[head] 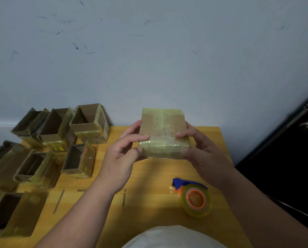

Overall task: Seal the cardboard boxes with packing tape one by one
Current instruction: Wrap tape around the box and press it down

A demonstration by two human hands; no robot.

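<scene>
Holding item: one small cardboard box (163, 130), flaps closed, a yellowish tape strip down its top seam and tape wrapped over the near edge, raised above the yellow table (149, 179) in front of the wall. Left hand (122, 156) grips its left side, fingers curled onto the top; right hand (201, 151) grips the right side likewise. Tape dispenser (194, 196), blue and orange, lies on the table below the right forearm. Open boxes (63, 140) crowd the table's left. Risks, as judged: creased tape lifting if left unpressed; setting this box down among the unsealed ones and losing count.
</scene>
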